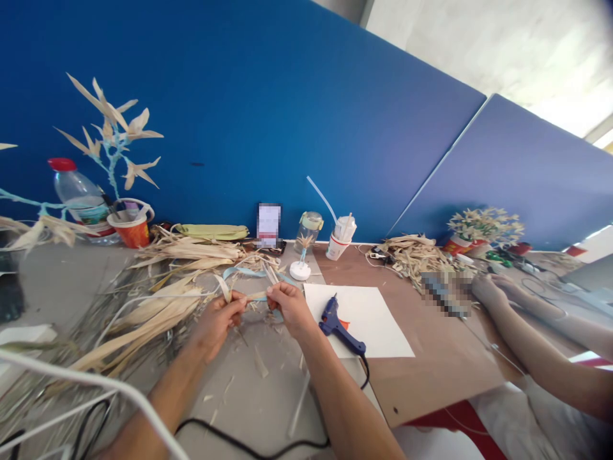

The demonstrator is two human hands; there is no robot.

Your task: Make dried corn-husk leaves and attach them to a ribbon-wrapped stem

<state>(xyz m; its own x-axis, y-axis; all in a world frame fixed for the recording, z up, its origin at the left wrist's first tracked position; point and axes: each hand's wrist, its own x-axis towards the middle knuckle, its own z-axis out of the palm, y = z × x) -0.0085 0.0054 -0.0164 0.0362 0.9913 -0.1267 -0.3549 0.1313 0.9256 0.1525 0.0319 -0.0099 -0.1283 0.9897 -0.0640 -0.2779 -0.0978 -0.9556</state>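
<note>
Two bare hands, one left hand and one right hand, share one loop of pale strips. Another person's hands number two. There are one glue gun, one white sheet, one phone, one red-capped bottle, one lidded jar, one round white base, one red cup at left, one white cup near the centre, and two blue panels. The loose husks are too tangled to count.
</note>
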